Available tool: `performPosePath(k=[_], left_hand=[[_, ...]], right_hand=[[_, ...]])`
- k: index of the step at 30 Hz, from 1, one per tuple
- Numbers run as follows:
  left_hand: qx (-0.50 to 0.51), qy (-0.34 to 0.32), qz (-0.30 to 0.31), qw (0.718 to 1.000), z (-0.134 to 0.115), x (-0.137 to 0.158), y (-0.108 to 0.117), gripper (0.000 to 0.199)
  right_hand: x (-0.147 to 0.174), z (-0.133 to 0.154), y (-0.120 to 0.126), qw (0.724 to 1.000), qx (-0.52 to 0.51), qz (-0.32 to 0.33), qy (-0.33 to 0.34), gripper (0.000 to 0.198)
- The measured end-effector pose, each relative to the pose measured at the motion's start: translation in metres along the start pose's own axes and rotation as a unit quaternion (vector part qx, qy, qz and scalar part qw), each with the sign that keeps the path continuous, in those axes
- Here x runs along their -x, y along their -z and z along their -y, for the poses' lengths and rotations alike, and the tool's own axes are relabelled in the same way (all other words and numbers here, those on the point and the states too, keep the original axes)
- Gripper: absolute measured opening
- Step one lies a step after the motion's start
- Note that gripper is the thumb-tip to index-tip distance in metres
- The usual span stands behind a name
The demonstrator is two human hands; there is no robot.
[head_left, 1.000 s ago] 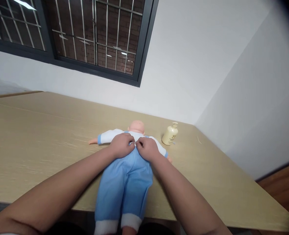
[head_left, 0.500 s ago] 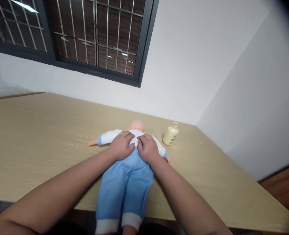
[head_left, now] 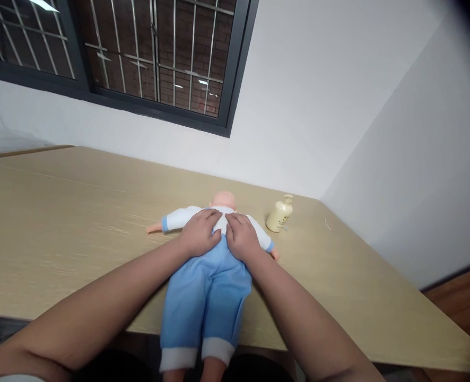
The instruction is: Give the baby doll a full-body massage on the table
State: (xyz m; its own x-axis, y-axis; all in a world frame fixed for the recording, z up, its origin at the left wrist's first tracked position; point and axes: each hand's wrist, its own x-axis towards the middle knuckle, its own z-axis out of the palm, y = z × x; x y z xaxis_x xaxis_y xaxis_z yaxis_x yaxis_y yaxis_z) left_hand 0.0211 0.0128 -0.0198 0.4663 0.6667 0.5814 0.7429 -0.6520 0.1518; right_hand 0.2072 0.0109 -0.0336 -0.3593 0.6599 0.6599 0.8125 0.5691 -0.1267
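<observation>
A baby doll (head_left: pixel 211 286) in blue trousers and a white top with blue cuffs lies stretched out on the table, its face not visible and its legs hanging past the near edge. My left hand (head_left: pixel 201 232) rests flat on the left side of its torso, fingers pointing toward the bald pink head (head_left: pixel 224 199). On the other side, my right hand (head_left: pixel 242 234) lies the same way, its fingers extended over the white top. A narrow gap separates the two hands, and neither one grips anything.
A cream pump bottle (head_left: pixel 279 215) stands on the table (head_left: pixel 79 228) to the right of the doll. Farther right lies a thin pale strip (head_left: pixel 328 224). Behind the table is a white wall with a barred window (head_left: pixel 155 58).
My fingers have straightened and slid slightly up the doll's back toward its head. The doll and bottle stay in place; the view has shifted a little.
</observation>
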Motion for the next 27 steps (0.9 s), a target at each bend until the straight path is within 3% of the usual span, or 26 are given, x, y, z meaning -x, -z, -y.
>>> performPosePath(k=[8, 11, 14, 17, 27], left_hand=[[0.009, 0.004, 0.069, 0.998, 0.001, -0.010, 0.002, 0.029], [0.008, 0.004, 0.063, 0.998, 0.001, -0.009, -0.002, 0.035], [0.010, 0.013, 0.048, 0.999, 0.001, -0.007, -0.006, 0.054], [0.012, 0.035, 0.063, 0.997, 0.001, -0.007, -0.006, 0.065], [0.066, 0.075, 0.127, 0.987, 0.005, -0.020, 0.010, 0.050]], right_hand=[[-0.008, -0.003, 0.004, 0.994, 0.006, 0.100, -0.032, 0.029], [-0.008, -0.002, 0.002, 0.996, 0.017, 0.080, -0.032, 0.031], [-0.005, -0.001, -0.002, 0.998, 0.031, 0.053, -0.029, 0.045], [-0.004, -0.003, -0.005, 0.996, 0.039, 0.064, -0.041, 0.053], [-0.017, -0.009, 0.003, 0.989, -0.018, 0.129, -0.071, 0.039]])
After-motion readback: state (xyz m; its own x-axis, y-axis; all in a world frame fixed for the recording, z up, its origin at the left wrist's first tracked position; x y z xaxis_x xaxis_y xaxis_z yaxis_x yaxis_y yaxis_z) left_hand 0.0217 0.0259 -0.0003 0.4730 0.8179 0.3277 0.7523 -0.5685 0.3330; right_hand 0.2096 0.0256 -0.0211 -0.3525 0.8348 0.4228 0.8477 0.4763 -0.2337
